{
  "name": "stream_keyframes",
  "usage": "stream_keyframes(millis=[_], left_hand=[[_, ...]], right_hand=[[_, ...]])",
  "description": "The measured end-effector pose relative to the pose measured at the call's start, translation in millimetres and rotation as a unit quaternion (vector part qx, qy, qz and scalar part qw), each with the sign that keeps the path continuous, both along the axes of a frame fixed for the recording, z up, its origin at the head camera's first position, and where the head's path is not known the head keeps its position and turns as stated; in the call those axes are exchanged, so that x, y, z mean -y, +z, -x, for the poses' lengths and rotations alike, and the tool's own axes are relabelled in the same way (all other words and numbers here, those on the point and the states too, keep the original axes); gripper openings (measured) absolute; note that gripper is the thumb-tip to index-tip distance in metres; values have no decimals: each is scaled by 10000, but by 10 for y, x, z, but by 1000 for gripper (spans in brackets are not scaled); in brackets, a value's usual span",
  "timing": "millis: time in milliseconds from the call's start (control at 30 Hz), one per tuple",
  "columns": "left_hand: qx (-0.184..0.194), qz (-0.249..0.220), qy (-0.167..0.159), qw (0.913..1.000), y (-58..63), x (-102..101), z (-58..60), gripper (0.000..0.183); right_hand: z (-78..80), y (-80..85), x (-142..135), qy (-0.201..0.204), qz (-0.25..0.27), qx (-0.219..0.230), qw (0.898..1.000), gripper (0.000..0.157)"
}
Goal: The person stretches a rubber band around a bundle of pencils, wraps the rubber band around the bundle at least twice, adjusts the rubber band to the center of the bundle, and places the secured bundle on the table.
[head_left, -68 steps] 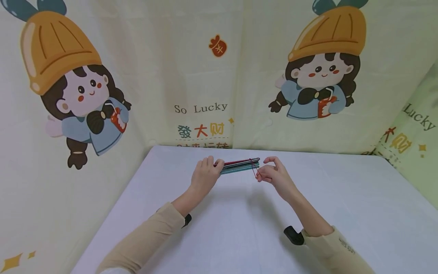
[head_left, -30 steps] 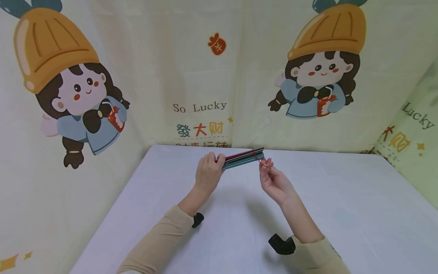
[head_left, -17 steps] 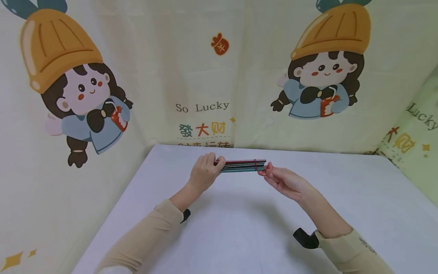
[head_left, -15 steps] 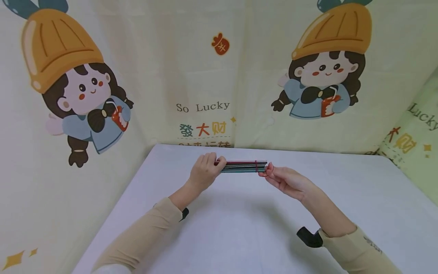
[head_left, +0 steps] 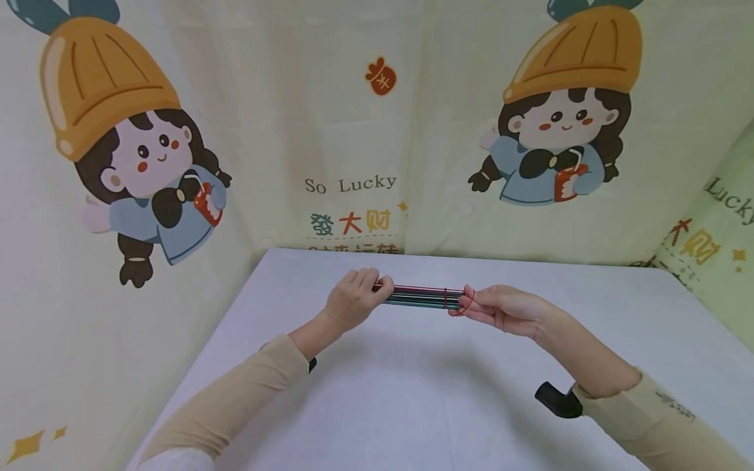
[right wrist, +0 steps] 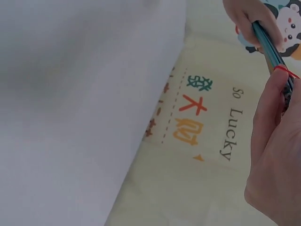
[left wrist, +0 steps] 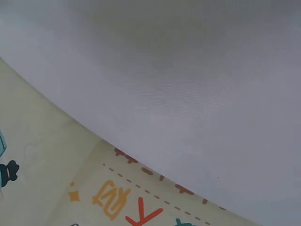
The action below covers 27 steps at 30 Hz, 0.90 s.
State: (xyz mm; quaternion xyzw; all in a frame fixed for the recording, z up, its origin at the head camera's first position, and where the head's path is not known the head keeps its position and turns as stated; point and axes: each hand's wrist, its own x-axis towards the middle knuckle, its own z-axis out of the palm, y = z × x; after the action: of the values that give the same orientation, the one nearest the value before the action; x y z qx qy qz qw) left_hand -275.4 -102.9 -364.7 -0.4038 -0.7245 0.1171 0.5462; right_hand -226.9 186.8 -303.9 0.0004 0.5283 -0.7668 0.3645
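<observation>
Sleeves (head_left: 235,399) of beige cloth come nearest to me, pushed back from the wrists, a black fitting (head_left: 559,400) jutting from the right cuff. Beyond them the bare forearms reach forward, and between the two hands, raised above the table, hangs a bundle of slim sticks (head_left: 415,297), dark, teal and reddish, lying almost level. The left hand (head_left: 353,301) is clamped round one end, thumb pressed along it. At the other end the right hand (head_left: 509,311) has thumb and fingertips drawn together on a slack loop of a red band (head_left: 446,298), which also rings the bundle; whether those fingertips squeeze the sticks too, I can't tell.

I'd judge the sticks light and stiff, smooth enough to slide past one another where nothing binds them, and slim enough that bending them would be unwise. The best hold looks to be the full-fist one at the left end, leaving the banded end free. The band seems thin and stretchy, better pinched by its slack than dragged over the tips.

Underneath spreads the white tabletop (head_left: 406,405), shadowed below the hands. Farthest off hangs a cream cloth backdrop (head_left: 330,131) with cartoon figures (head_left: 147,160) in orange hats.
</observation>
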Motion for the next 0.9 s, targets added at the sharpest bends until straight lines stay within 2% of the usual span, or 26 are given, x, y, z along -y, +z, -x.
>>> stream_keyframes(millis=[200,367,500,600,733,900], left_hand=[[-58,277,49,9996,13,-16,-16,11],[-224,422,44,9988,9,-17,-18,14],[-288,450,40,9986,0,-29,-7,16],[-390,453,14,9982,-1,-46,-4,22],[-514,393,54,9979,-3,-77,-9,24],[-324,327,257,9986,-16,-134,-51,26]], right_hand=[[-10,30,-12,142,-209,-74,9997,22],[-25,35,17,46,-574,-71,9983,22],[-32,34,33,-4,-891,-260,9957,19],[-31,25,42,57,-1205,-524,9913,19],[-23,3,52,94,-1652,-888,9822,30],[-35,-19,72,28,-2092,-1102,9716,35]])
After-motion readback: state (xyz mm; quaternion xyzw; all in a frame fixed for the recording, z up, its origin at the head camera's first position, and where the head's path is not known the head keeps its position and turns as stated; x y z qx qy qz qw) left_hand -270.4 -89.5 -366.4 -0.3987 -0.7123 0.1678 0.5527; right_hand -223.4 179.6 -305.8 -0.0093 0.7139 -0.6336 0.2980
